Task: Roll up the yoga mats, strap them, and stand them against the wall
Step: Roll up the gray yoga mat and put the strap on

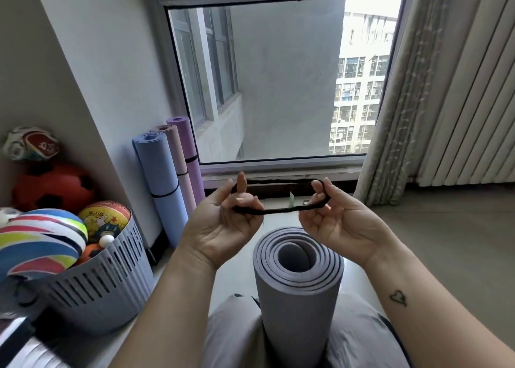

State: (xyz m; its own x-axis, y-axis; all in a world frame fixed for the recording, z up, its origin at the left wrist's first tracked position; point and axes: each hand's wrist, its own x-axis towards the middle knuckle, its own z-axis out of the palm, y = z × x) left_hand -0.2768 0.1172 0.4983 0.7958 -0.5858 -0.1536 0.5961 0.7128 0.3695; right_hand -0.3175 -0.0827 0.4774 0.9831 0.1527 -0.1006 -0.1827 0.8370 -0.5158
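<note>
A rolled grey yoga mat (298, 292) stands upright between my knees, its spiral end facing me. Above it I stretch a black elastic strap (278, 209) into a wide loop. My left hand (223, 222) hooks one end with curled fingers and thumb. My right hand (334, 214) hooks the other end the same way. Three rolled mats lean against the wall at the left: a blue mat (160, 178), a pink mat (178, 158) and a purple mat (188, 144), each with a black strap around it.
A grey slotted basket (111, 281) full of balls sits at the left, close to my left arm. A large window (278, 83) is straight ahead, with a curtain (404, 102) and a white radiator (473, 102) at the right. Bare floor lies to the right.
</note>
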